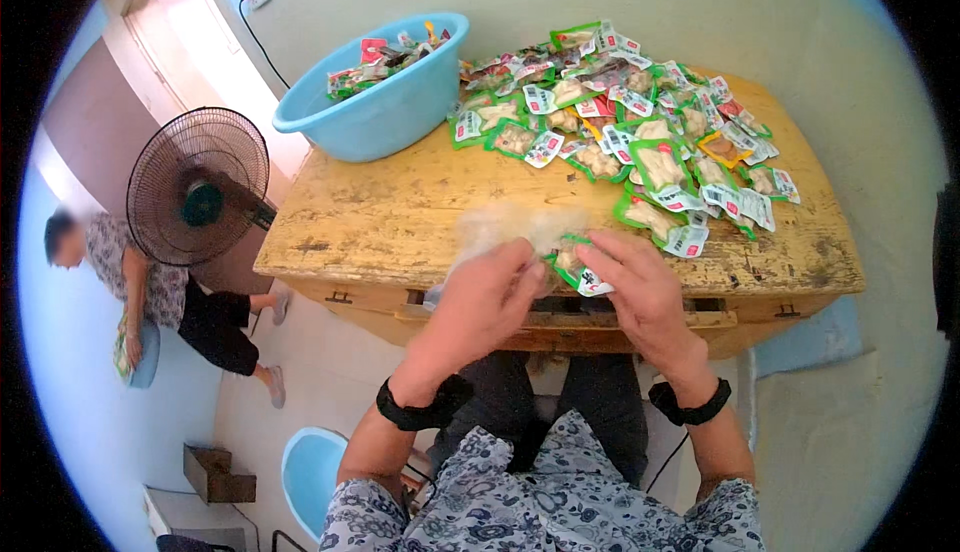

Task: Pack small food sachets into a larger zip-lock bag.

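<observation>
My left hand (pixel 480 297) is closed at the table's front edge, its fingers pinching a thin, clear plastic bag (pixel 505 224) that lies crumpled beyond the knuckles. Just to the right, my right hand (pixel 645 287) grips a small green-edged food packet (pixel 568 260) between thumb and fingers. That packet is at the bag's right side; whether it is partly inside the bag I cannot tell. Farther back on the right, a big heap of similar sealed packets (pixel 655 167) covers the tabletop, most green-edged with pale food showing through, a few red or orange.
A light blue basin (pixel 375 117) with more packets stands at the worn wooden table's (pixel 400 217) back left. Below the front edge a drawer (pixel 560 337) sits partly pulled out. On the left are a black fan (pixel 200 187) and a person (pixel 170 287) carrying a basin. Another blue basin (pixel 305 477) is below.
</observation>
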